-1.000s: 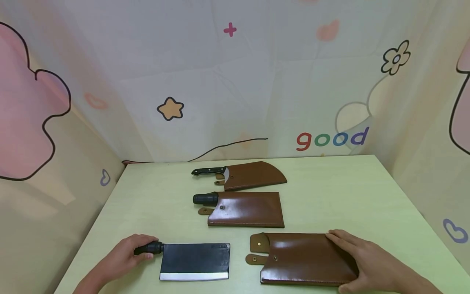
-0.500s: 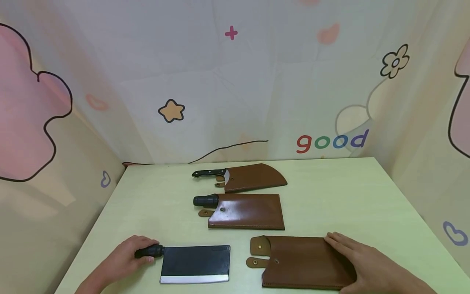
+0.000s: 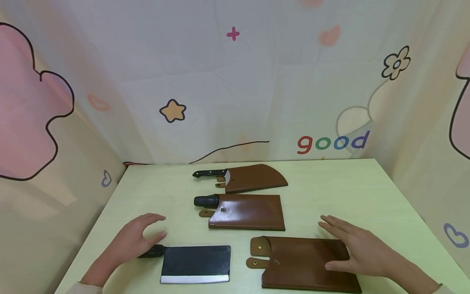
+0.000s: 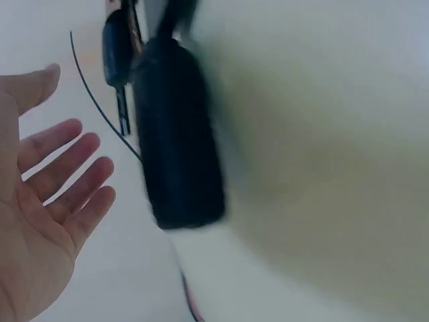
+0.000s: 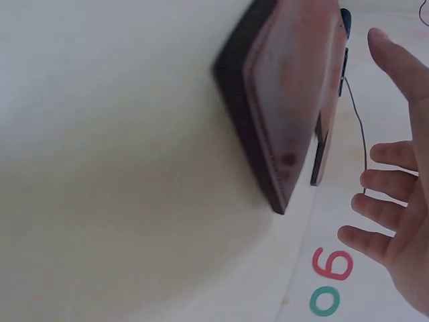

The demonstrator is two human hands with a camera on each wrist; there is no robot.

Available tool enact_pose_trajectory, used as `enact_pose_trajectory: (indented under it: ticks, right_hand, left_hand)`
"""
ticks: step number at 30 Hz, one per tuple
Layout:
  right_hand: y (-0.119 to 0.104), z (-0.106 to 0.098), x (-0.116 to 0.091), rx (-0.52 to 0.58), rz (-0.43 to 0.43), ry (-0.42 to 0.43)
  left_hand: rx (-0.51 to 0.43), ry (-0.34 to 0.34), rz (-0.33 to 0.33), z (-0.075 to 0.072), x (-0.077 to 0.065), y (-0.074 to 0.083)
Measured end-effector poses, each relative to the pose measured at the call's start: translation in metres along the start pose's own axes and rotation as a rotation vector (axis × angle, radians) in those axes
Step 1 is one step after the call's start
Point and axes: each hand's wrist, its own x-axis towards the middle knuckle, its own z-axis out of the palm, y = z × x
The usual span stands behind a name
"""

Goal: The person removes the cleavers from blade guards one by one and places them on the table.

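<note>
A cleaver with a dark blade and bright edge lies flat at the front left of the table. Over its black handle hovers my left hand, fingers relaxed and holding nothing. To the right lies a brown leather sheath, its snap tabs pointing left. Above the sheath's right end my right hand is raised with fingers spread, apart from the leather in the right wrist view. The left hand partly covers the cleaver's handle in the head view.
Behind them lies a sheathed cleaver with a black handle sticking out left. Farther back is a curved sheathed knife with a riveted handle. A printed curtain encloses the pale table at the back and sides.
My left hand has let go of the cleaver's handle and lifted. The right hand has come up off the sheath. Cleaver and sheath stay where they were.
</note>
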Motion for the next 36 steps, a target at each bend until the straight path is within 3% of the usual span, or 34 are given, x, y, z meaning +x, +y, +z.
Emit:
enact_pose_trajectory:
  ticks: [7, 20, 26, 36]
  right_hand:
    - [-0.002, -0.003, 0.031, 0.03, -0.007, 0.054]
    - [-0.018, 0.002, 0.093, 0.111, 0.059, 0.023]
    - [-0.023, 0.016, 0.118, 0.128, 0.042, -0.011]
    - [-0.023, 0.039, 0.15, 0.17, 0.049, -0.155]
  left_hand:
    - [-0.005, -0.008, 0.036, 0.002, 0.032, 0.021]
    - [-0.075, -0.024, 0.098, 0.018, 0.088, 0.054]
    - [-0.13, -0.076, 0.131, 0.027, 0.109, 0.056]
    - [-0.189, -0.175, 0.105, 0.044, 0.128, 0.05]
